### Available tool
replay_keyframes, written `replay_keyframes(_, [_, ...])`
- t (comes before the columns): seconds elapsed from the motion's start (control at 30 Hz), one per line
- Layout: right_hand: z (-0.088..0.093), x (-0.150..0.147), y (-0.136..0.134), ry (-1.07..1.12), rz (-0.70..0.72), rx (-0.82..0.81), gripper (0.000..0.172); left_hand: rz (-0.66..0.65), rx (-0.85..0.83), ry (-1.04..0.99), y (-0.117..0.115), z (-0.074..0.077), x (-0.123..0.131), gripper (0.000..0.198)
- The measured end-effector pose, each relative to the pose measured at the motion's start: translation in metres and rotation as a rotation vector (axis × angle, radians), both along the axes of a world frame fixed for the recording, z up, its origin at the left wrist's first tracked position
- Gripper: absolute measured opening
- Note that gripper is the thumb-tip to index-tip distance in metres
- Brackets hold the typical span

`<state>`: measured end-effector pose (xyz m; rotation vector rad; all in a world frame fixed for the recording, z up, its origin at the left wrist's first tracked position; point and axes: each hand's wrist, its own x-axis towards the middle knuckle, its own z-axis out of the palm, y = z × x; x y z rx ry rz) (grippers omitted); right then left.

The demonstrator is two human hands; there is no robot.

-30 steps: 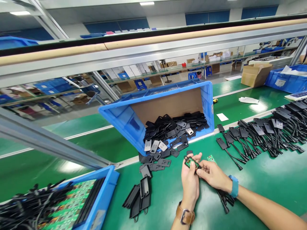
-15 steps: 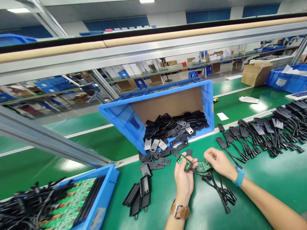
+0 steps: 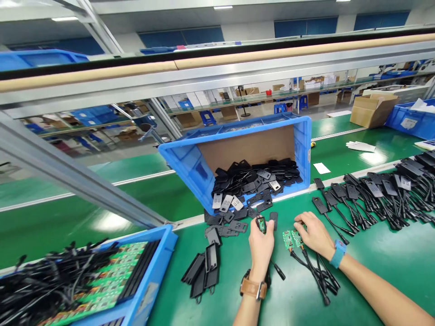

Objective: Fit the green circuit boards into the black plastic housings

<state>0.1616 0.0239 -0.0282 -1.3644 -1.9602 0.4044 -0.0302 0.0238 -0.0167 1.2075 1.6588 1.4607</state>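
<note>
left grip (image 3: 261, 243) pinches cased board (image 3: 261, 225); right grip (image 3: 314, 233), can't tell. crossed cables (image 3: 315, 275) could snag when boards (image 3: 287, 240) lift, tearing loose.

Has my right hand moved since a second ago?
Yes. Judged against the blue bin, the right hand has moved forward, closer to the bin's front edge, and slightly to the right.

White cloth glove (image 3: 360, 146) lying on far strip of glossy green worktop (image 3: 336, 156); rectangular white paper slip (image 3: 321, 168) nearer, leftward. Behind: open brown cardboard box (image 3: 370, 112), just beside blue plastic bin (image 3: 394, 120) bearing white label (image 3: 408, 123). Farther back, blue plastic stools (image 3: 208, 117).
</note>
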Motion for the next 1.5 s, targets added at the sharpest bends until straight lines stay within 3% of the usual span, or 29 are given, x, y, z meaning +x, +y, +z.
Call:
replay_keyframes(0.1, [0.0, -0.001, -0.001, 0.0, 0.018, 0.009, 0.014, -0.015, -0.04, 0.432, -0.001, -0.007, -0.002, 0.044])
replay_keyframes(0.23, [-0.001, -0.004, -0.003, -0.002, 0.042, 0.0, 0.012, -0.058, -0.125, 0.672, -0.003, -0.01, 0.0, 0.044])
replay_keyframes(0.4, [-0.003, -0.008, -0.006, 0.005, 0.059, 0.004, 0.011, -0.096, -0.177, 0.688, 0.0, -0.01, -0.002, 0.039])
replay_keyframes(0.53, [-0.002, -0.011, -0.007, 0.012, 0.065, 0.016, 0.011, -0.036, -0.086, 0.668, 0.003, -0.013, -0.002, 0.04])
replay_keyframes(0.63, [-0.002, -0.012, -0.008, 0.009, 0.074, 0.018, 0.011, -0.049, -0.093, 0.755, 0.004, -0.013, 0.003, 0.049])
replay_keyframes(0.73, [-0.002, -0.013, -0.008, 0.013, 0.077, 0.025, 0.012, -0.072, -0.136, 0.809, 0.005, -0.013, 0.005, 0.046])
replay_keyframes(0.97, [-0.007, -0.012, -0.005, 0.037, 0.066, 0.05, 0.013, -0.127, -0.009, 0.593, 0.009, -0.016, -0.004, 0.047])
replay_keyframes(1.17, [-0.013, -0.009, -0.001, 0.064, 0.092, 0.082, 0.053, -0.258, 0.061, 0.306, 0.004, -0.007, -0.004, 0.031])
replay_keyframes(1.23, [-0.012, -0.008, 0.0, 0.104, 0.15, 0.073, 0.05, -0.291, 0.077, 0.218, 0.0, 0.0, -0.001, 0.03])
replay_keyframes(1.3, [-0.009, -0.008, 0.0, 0.162, 0.192, 0.044, 0.036, -0.316, 0.092, 0.159, -0.003, 0.007, 0.003, 0.03])
replay_keyframes(1.37, [-0.007, -0.008, -0.001, 0.224, 0.177, 0.028, 0.028, -0.294, 0.101, 0.082, -0.006, 0.012, 0.008, 0.032])
replay_keyframes(1.5, [-0.003, -0.007, -0.006, 0.217, 0.111, 0.12, 0.031, -0.276, -0.006, -0.362, -0.01, 0.013, 0.018, 0.03])
